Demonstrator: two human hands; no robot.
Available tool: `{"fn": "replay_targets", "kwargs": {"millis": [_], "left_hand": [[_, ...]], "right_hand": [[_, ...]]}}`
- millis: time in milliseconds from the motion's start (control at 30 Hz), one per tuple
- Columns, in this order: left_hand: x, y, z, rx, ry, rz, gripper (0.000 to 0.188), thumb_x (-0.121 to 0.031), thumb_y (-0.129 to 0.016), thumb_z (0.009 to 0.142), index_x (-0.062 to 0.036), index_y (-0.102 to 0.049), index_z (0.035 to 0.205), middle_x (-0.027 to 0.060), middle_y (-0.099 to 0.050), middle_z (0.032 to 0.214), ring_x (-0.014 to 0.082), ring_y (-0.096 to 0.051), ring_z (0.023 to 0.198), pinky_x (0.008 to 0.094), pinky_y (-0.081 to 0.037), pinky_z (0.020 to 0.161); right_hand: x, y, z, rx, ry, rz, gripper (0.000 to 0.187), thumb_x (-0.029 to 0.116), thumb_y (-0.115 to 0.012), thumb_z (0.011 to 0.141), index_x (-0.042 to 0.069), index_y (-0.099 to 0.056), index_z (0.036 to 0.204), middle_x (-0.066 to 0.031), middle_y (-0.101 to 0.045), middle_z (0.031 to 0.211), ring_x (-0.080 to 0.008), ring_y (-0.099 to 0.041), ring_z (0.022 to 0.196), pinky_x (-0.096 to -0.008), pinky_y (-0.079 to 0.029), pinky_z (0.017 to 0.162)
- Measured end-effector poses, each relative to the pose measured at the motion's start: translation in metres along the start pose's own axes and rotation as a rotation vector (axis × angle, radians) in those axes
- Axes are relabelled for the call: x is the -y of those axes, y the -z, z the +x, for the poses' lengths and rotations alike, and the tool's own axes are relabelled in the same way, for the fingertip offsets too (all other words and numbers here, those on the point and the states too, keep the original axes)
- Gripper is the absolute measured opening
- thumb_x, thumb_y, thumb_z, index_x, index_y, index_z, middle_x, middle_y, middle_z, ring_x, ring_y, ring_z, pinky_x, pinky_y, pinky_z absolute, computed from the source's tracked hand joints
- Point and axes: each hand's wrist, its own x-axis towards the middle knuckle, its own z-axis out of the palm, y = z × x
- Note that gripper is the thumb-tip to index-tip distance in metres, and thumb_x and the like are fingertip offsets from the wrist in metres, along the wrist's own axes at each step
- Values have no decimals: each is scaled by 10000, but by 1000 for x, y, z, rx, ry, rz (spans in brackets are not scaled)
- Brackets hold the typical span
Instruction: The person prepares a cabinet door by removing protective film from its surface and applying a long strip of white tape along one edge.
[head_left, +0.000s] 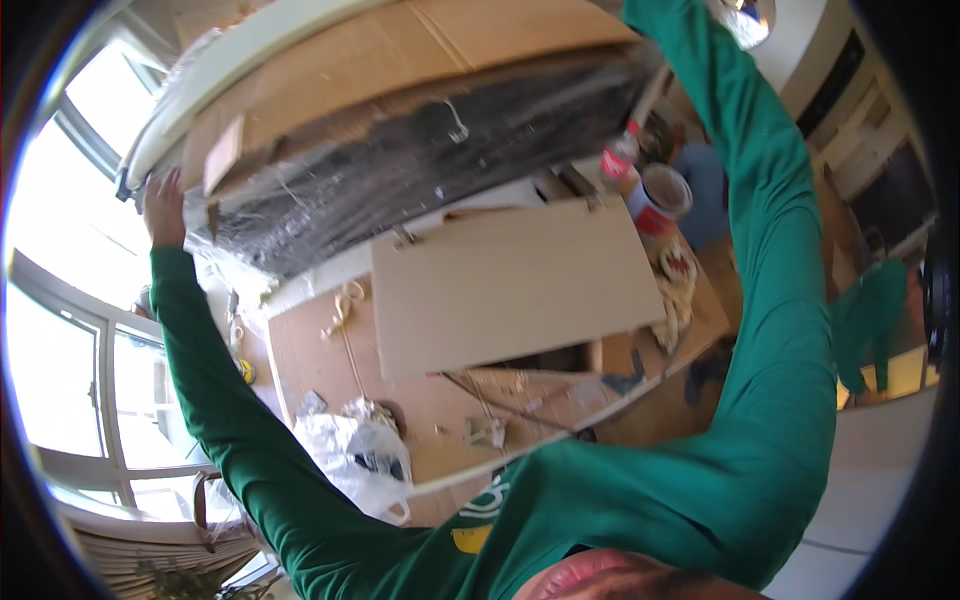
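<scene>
A long white panel with a dark end piece arches across the top of the view. At its left end is my left hand, fingers up and curled against its lower edge. My right arm, in a green sleeve, stretches up to the panel's right side, and the hand is cut off by the upper edge. Just beneath the panel is a big box-like unit with brown cardboard over its top and clear film over its dark front.
A beige door panel with hinges lies over a cardboard-covered surface. Around it are a white plastic bag, a red-capped bottle, a tub and rags. Windows line the left; a person in blue is at the right.
</scene>
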Motion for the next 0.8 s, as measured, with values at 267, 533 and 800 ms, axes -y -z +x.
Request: {"fn": "replay_targets", "kwargs": {"millis": [267, 533, 800], "left_hand": [[18, -106, -303, -242, 563, -106, 470, -308, -438, 1083, 7, -453, 1430, 164, -592, 1365, 295, -602, 1235, 391, -532, 987], [64, -278, -443, -164, 1123, 215, 582, -501, -686, 933, -128, -555, 1360, 94, -646, 1185, 294, -649, 1056, 441, -580, 838], [94, -298, -481, -412, 918, -292, 394, -186, -724, 950, -152, -595, 1321, 49, -666, 1188, 249, -652, 1057, 410, -591, 834]], "right_hand": [[61, 125, -313, -110, -136, 148, 501, 399, -712, 944, 49, -626, 1291, -164, -618, 1315, -302, -593, 1213, -417, -463, 1047], [74, -14, -617, -4, -923, 823, 443, 330, -739, 940, 13, -642, 1235, -156, -696, 1187, -236, -668, 1082, -346, -524, 947], [249, -33, -648, 95, -641, 666, 473, 319, -737, 896, 12, -626, 1240, -201, -648, 1200, -368, -605, 1159, -432, -477, 999]]}}
